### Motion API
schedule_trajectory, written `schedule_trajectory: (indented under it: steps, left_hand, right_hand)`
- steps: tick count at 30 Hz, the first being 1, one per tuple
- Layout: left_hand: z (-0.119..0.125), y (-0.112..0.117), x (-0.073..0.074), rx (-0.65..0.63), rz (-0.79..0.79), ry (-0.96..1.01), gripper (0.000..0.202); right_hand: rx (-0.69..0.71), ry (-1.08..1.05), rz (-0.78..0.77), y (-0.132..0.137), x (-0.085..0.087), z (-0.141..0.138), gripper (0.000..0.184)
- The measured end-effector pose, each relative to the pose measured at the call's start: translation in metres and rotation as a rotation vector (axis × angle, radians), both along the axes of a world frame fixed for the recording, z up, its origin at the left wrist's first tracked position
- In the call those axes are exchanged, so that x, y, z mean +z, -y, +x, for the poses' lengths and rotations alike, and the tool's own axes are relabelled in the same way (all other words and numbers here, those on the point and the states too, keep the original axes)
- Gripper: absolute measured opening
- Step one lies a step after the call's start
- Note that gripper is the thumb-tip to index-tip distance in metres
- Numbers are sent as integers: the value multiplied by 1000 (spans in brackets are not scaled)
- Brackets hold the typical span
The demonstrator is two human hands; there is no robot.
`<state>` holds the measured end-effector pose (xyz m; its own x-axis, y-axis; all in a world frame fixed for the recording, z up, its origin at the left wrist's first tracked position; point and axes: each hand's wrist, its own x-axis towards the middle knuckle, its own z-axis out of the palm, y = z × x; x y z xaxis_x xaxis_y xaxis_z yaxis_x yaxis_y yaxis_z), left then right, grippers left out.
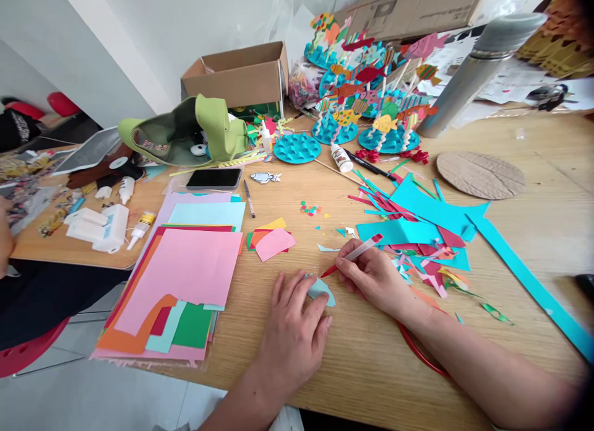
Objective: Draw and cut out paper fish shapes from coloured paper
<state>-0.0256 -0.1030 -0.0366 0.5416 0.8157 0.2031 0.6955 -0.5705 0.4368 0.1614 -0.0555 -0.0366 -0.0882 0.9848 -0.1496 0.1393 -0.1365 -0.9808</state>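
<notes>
A small light blue paper cutout (322, 291) with a curved edge lies on the wooden table. My left hand (297, 322) rests over it, fingers spread and flat, pressing it down and hiding its left part. My right hand (371, 279) is closed round a red felt-tip pen (364, 248), whose tip is at the cutout's upper edge. Just above lie a pale blue scrap (328, 248) and several tiny paper dots (310, 209). A pink paper piece (275, 243) with a drawn outline sits on other coloured pieces to the left.
Stacked coloured paper (185, 264) lies left, below a phone (214, 179). Turquoise strips (431, 202) and scraps cover the right side. Behind are paper fish on blue bases (392, 140), a green bag (218, 127), a cardboard box (236, 78) and a flask (468, 84). Another person's arm (5, 233) shows far left.
</notes>
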Motion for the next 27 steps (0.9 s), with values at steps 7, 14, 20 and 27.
schedule_trajectory:
  steps: [7, 14, 20, 27]
  left_hand:
    - [0, 1, 0, -2, -11, -1, 25]
    - [0, 1, 2, -7, -22, -10, 25]
    - [0, 0, 0, -11, -3, -13, 26]
    - [-1, 0, -2, -20, 4, -36, 30]
  right_hand:
    - [17, 5, -15, -1, 2, -2, 20]
    - [5, -34, -42, -2, 4, -2, 21]
    - [14, -32, -52, -2, 5, -2, 21]
    - [33, -5, -74, -4, 5, 0, 23]
